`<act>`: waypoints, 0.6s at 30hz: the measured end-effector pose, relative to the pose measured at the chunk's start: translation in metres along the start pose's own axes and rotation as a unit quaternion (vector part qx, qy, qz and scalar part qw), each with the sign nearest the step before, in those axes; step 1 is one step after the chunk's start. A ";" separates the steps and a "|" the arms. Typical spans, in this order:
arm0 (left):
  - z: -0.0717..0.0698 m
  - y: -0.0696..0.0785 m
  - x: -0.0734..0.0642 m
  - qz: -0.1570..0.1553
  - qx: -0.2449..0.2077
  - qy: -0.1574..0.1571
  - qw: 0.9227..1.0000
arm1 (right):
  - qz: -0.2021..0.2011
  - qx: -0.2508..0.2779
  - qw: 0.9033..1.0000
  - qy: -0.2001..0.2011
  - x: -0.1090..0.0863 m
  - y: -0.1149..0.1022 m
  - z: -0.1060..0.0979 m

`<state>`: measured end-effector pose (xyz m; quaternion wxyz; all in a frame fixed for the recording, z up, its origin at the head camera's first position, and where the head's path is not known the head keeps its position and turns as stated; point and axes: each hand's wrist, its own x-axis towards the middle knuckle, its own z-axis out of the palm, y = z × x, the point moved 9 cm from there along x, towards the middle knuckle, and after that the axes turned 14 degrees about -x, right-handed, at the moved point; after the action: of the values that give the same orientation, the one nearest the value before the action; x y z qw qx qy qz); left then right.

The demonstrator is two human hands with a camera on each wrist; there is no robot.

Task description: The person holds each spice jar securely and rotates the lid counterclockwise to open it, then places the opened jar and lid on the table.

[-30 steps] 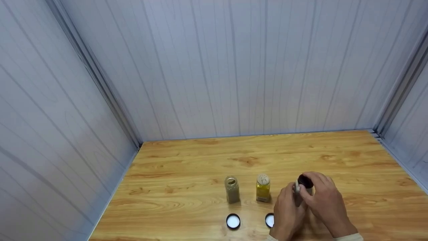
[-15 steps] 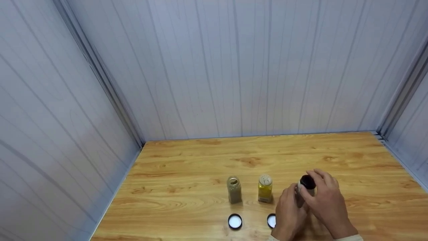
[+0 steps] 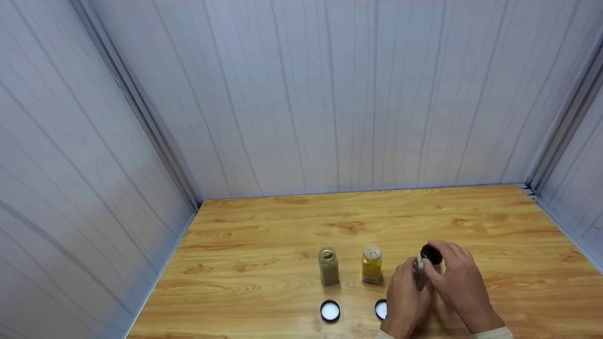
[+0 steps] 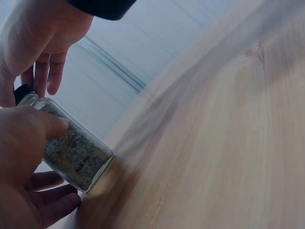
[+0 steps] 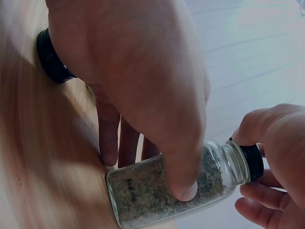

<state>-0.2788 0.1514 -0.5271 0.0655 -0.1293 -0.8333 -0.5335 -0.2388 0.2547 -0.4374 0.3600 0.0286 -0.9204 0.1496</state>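
A clear glass spice jar [image 5: 143,195] full of dried, flaky, mixed-colour seasoning leans at a slant, its base right at the table. My left hand [image 3: 404,296] grips the jar's body; in the left wrist view the thumb [image 4: 55,125] lies along its face. The right hand [image 3: 464,282] pinches the black screw cap [image 5: 252,162] on the jar's neck between thumb and fingers. The cap [image 3: 432,254] also shows between the hands in the head view, where the fingers hide most of the jar.
Left of the hands stand a jar of yellow contents [image 3: 371,270] with a perforated top and a jar of grey-brown powder [image 3: 329,272]. In front of them lie two black caps, one white-lined cap [image 3: 330,311] and another [image 3: 381,309] partly behind the left hand. Pale panels [image 3: 301,94] enclose the wooden table [image 3: 245,226].
The right hand's fingers have shifted around the cap while the left hand keeps its hold on the jar. The head view has moved slightly; the other jars and loose caps stay put.
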 end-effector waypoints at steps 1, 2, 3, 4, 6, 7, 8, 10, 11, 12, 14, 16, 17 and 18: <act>0.000 0.001 0.000 0.001 0.000 -0.002 1.000 | 0.000 0.004 1.000 -0.001 0.000 0.000 -0.001; 0.000 0.002 0.000 0.003 -0.002 -0.004 1.000 | -0.001 0.009 1.000 -0.001 0.000 0.000 -0.003; 0.001 0.003 0.000 0.004 -0.002 -0.006 1.000 | -0.001 0.013 1.000 -0.001 0.001 0.000 -0.005; 0.001 0.004 0.001 0.005 -0.003 -0.008 1.000 | -0.002 0.016 1.000 0.001 0.001 0.000 -0.007; 0.001 0.006 0.001 0.006 -0.004 -0.011 1.000 | -0.003 0.021 1.000 0.006 0.002 -0.001 -0.011; 0.001 0.006 0.001 0.007 -0.004 -0.012 1.000 | -0.006 0.020 1.000 0.008 0.002 -0.002 -0.012; 0.001 0.006 0.001 0.005 -0.004 -0.013 1.000 | -0.007 0.018 1.000 0.009 0.002 -0.002 -0.013; 0.001 0.005 0.000 0.000 -0.003 -0.014 1.000 | -0.007 0.016 1.000 0.009 0.002 -0.003 -0.013; 0.001 0.004 0.000 -0.005 -0.004 -0.015 1.000 | -0.005 0.016 1.000 0.008 0.001 -0.003 -0.013; 0.001 0.002 0.000 -0.011 -0.004 -0.016 1.000 | -0.003 0.016 1.000 0.006 0.001 -0.003 -0.013; 0.001 0.000 -0.001 -0.022 -0.008 -0.016 1.000 | 0.004 0.017 1.000 0.004 0.000 -0.002 -0.013; 0.000 -0.001 -0.002 -0.026 -0.012 -0.015 0.999 | 0.013 0.018 1.000 0.005 -0.001 -0.001 -0.014; 0.000 -0.001 -0.003 -0.027 -0.013 -0.015 0.999 | 0.017 0.017 1.000 0.006 -0.001 0.000 -0.015; 0.001 -0.001 -0.004 -0.025 -0.013 -0.014 0.999 | 0.022 0.016 1.000 0.007 -0.002 0.001 -0.017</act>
<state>-0.2752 0.1509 -0.5292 0.0384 -0.1167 -0.8300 -0.5441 -0.2265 0.2602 -0.4273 0.3630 0.0134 -0.9156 0.1723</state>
